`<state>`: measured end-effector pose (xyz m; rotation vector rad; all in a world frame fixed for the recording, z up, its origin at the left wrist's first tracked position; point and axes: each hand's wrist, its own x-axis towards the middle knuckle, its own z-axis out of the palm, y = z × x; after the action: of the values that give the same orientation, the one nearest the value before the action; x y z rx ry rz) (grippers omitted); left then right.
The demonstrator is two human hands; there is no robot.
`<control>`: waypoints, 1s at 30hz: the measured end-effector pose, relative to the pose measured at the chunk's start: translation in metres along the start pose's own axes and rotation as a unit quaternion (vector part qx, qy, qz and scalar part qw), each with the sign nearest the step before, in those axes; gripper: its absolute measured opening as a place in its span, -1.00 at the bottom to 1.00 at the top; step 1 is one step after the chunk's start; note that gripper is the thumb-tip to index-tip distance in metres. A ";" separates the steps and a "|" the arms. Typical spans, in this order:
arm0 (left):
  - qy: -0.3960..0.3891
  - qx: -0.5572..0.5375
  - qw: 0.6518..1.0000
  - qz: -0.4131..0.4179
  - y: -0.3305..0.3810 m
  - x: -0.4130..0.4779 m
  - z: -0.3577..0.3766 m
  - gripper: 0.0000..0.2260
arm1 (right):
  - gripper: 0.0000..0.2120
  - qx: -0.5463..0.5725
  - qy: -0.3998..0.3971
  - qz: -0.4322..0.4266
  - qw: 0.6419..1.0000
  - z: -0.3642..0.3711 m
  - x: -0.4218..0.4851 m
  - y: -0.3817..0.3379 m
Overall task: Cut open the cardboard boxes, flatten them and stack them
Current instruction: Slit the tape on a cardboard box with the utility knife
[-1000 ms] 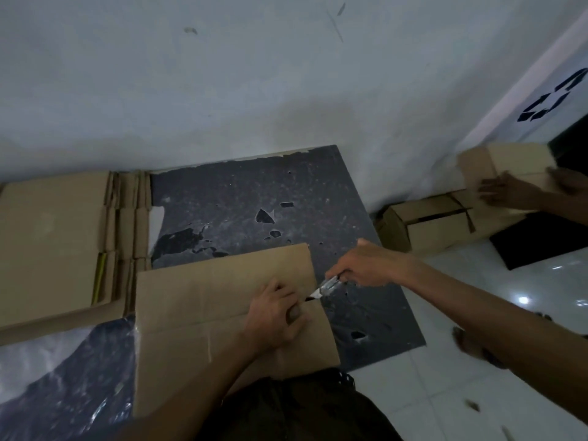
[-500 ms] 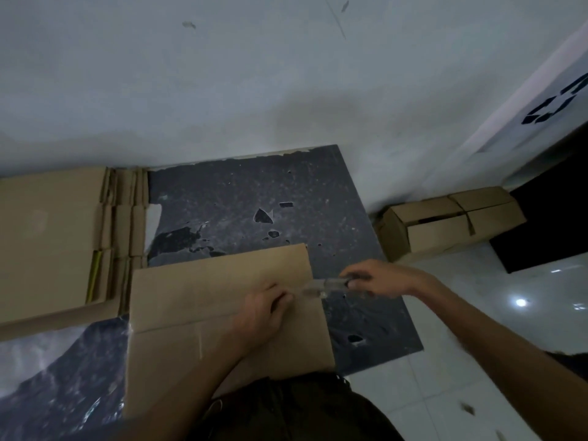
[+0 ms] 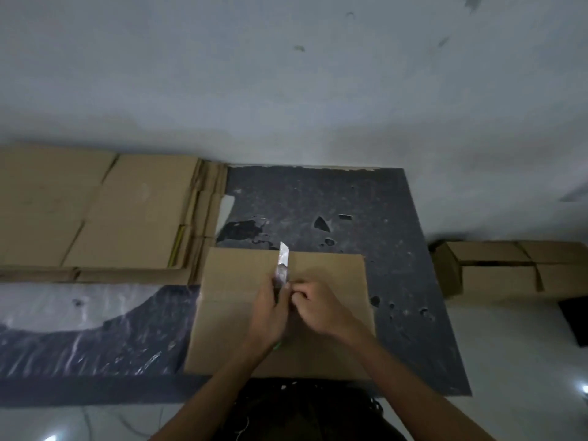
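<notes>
Cardboard box (image 3: 334,281) lying at near edge of dark mat (image 3: 366,211), straight ahead under both hands, long axis left-right. Knife (image 3: 282,262) over box middle, blade pointing at far edge. Left hand (image 3: 270,316) wrapped round knife handle. Right hand (image 3: 321,310) equally near, fingers curled, pinching knife body. Flattened stack (image 3: 111,214) at mat's left edge. Closed boxes (image 3: 496,268) beyond right edge, contents hidden.
</notes>
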<state>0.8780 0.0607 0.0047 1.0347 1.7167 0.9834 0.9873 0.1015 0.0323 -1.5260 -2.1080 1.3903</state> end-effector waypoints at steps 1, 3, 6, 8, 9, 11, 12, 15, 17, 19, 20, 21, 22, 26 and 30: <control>0.017 -0.002 1.000 -0.004 -0.005 0.001 -0.013 -0.91 | -0.76 -0.046 -0.010 -0.020 0.999 0.006 0.005 -0.009; 0.073 0.038 0.997 0.007 -0.014 0.001 -0.043 -0.85 | -0.72 -0.151 -0.017 -0.069 0.986 0.020 0.016 -0.023; 0.094 0.098 0.991 0.014 -0.022 -0.002 -0.087 -0.82 | -0.55 -0.311 -0.004 -0.141 0.940 0.049 0.029 -0.043; 0.071 0.121 0.990 0.007 -0.029 -0.004 -0.113 -0.73 | -0.47 -0.392 0.041 -0.139 0.908 0.067 0.041 -0.047; 0.062 0.148 0.987 0.008 -0.035 -0.004 -0.126 -0.73 | -0.38 -0.409 0.054 -0.117 0.903 0.072 0.046 -0.049; 0.020 0.218 0.975 0.041 -0.045 -0.007 -0.150 -0.85 | -0.21 -0.396 0.008 -0.086 0.914 0.077 0.055 -0.045; -0.013 0.267 0.962 0.060 -0.048 -0.010 -0.161 -0.88 | -0.17 -0.387 -0.024 -0.076 0.919 0.078 0.059 -0.044; -0.114 0.461 0.875 0.090 -0.058 -0.014 -0.186 -0.68 | -0.12 -0.405 -0.054 -0.055 0.911 0.081 0.064 -0.048; -0.146 0.528 0.832 0.089 -0.062 -0.014 -0.194 -0.44 | -0.09 -0.424 -0.052 -0.042 0.903 0.083 0.068 -0.056; -0.159 0.548 0.817 0.087 -0.063 -0.011 -0.197 -0.24 | -0.06 -0.451 -0.045 -0.043 0.890 0.082 0.072 -0.062; -0.160 0.553 0.812 0.091 -0.064 -0.009 -0.197 -0.23 | -0.05 -0.464 -0.043 -0.049 0.883 0.080 0.075 -0.063; -0.156 0.561 0.807 0.100 -0.066 -0.005 -0.198 -0.28 | -0.04 -0.473 -0.043 -0.057 0.878 0.079 0.076 -0.064; -0.152 0.564 0.804 0.107 -0.066 -0.001 -0.199 -0.38 | -0.04 -0.481 -0.043 -0.063 0.874 0.078 0.078 -0.064; -0.150 0.569 0.795 0.145 -0.071 0.010 -0.203 -0.42 | -0.11 -0.485 -0.053 -0.060 0.871 0.075 0.082 -0.064; -0.126 0.557 0.801 0.177 -0.083 0.023 -0.198 -0.22 | -0.10 -0.486 -0.063 -0.058 0.870 0.076 0.081 -0.063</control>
<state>0.6675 0.0178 -0.0177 2.1734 1.8668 -0.1230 0.8631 0.1225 0.0110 -1.5123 -3.1545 0.3201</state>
